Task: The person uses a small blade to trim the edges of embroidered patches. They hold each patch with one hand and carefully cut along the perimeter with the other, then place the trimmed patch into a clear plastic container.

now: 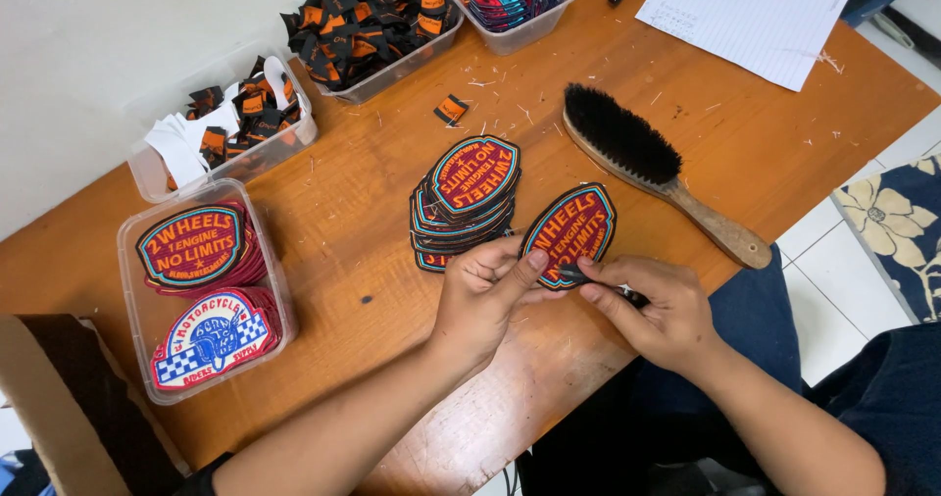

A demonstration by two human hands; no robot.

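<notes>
The left hand (482, 295) pinched the lower edge of a red oval embroidered patch (569, 233), its fingers clamped on it just above the wooden tabletop (353, 202). The right hand (655, 310) gripped a small dark tool (600, 282) — its tip touching the patch. A stack of patches (468, 197) lay just beside; a brush (655, 168) rested near.

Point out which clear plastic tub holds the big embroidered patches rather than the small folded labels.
The clear tub nearest the left hand, at the table's left edge: it holds large oval patches. The other tubs hold small black-and-orange labels or are cut off by the frame.
</notes>
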